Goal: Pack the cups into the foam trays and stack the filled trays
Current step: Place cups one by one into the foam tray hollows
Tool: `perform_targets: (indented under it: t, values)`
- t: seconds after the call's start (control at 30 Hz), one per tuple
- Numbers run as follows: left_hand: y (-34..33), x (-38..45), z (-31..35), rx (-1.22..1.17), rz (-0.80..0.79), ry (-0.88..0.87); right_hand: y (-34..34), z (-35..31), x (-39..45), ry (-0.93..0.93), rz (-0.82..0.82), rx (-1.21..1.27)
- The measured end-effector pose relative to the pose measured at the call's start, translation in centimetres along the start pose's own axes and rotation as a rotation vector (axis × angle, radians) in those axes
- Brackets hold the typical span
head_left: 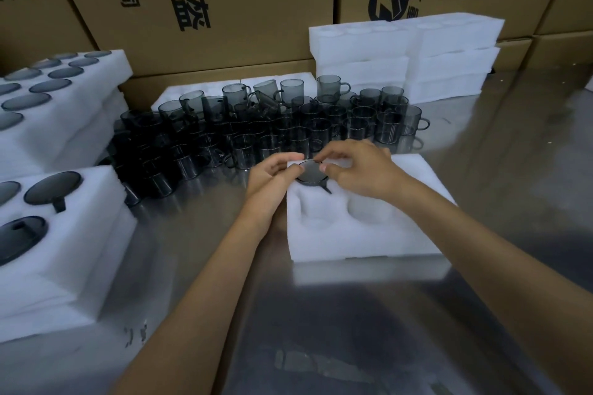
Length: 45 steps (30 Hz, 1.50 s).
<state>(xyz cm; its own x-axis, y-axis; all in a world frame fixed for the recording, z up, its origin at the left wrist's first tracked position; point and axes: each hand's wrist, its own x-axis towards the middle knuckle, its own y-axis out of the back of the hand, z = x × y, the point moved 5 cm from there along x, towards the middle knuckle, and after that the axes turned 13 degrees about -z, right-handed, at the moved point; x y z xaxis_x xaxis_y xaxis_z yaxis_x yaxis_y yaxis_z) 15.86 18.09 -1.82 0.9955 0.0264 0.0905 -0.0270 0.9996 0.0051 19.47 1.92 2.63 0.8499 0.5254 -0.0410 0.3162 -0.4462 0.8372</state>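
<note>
A white foam tray (pixel 369 240) lies on the metal table in front of me. A dark smoked-glass cup (pixel 310 174) sits upside down in the tray's far-left pocket, its handle pointing toward me. My left hand (pixel 272 175) pinches the cup's left rim and my right hand (pixel 356 171) pinches its right rim. The two near pockets of the tray hold nothing. Several loose cups (pixel 272 125) of the same kind crowd the table beyond my hands.
Filled foam trays (pixel 80 240) are stacked at the near left, with more filled trays (pixel 73 112) behind them. Empty foam trays (pixel 417 58) are piled at the back right. Cardboard boxes (pixel 224 9) wall off the rear.
</note>
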Motion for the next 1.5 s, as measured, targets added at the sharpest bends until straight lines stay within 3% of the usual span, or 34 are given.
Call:
perform_targets:
  t: [0.07, 0.17, 0.27, 0.37, 0.47, 0.6, 0.9, 1.1, 1.2, 1.27, 1.37, 1.5]
  values:
    - [0.7, 0.3, 0.1, -0.023, 0.043, -0.009, 0.7, -0.9, 1.1, 0.045, -0.06, 0.111]
    - [2.7, 0.3, 0.1, -0.093, 0.079, 0.009, 1.9, -2.5, 4.4, 0.068, 0.018, 0.176]
    - [4.6, 0.3, -0.1, -0.094, 0.065, 0.035, 2.6, -4.5, 9.2, 0.074, 0.091, 0.021]
    - [5.6, 0.4, -0.3, -0.093, 0.076, 0.028, 1.8, -6.2, 14.2, 0.06, 0.015, -0.177]
    - [5.7, 0.6, -0.4, -0.092, 0.089, 0.013, 0.2, -6.6, 17.5, 0.053, -0.083, -0.215]
    - [5.7, 1.0, -0.4, -0.096, 0.091, 0.018, -0.4, -6.1, 19.0, 0.126, 0.074, -0.208]
    - [5.9, 0.8, -0.2, -0.061, -0.011, 0.077, 5.5, -6.2, 9.7, 0.272, 0.313, 0.121]
    - [6.0, 0.0, 1.0, 0.117, -0.043, 0.126, 5.3, -3.5, 0.7, 0.24, 0.12, 0.285]
    - [5.3, -0.6, 3.5, 0.274, -0.001, -0.016, 4.2, -1.9, -1.5, 0.183, 0.092, 0.363]
    - [3.9, -1.1, 5.6, 0.389, -0.14, -0.102, 3.4, -1.4, -2.7, 0.187, 0.035, 0.354]
    - [1.2, -2.4, 7.3, 0.429, -0.367, -0.076, 2.3, -1.0, -4.0, 0.195, -0.048, 0.33]
    - [-0.6, -3.5, 8.4, 0.439, -0.378, -0.074, 2.1, 0.2, -4.7, 0.141, 0.028, 0.434]
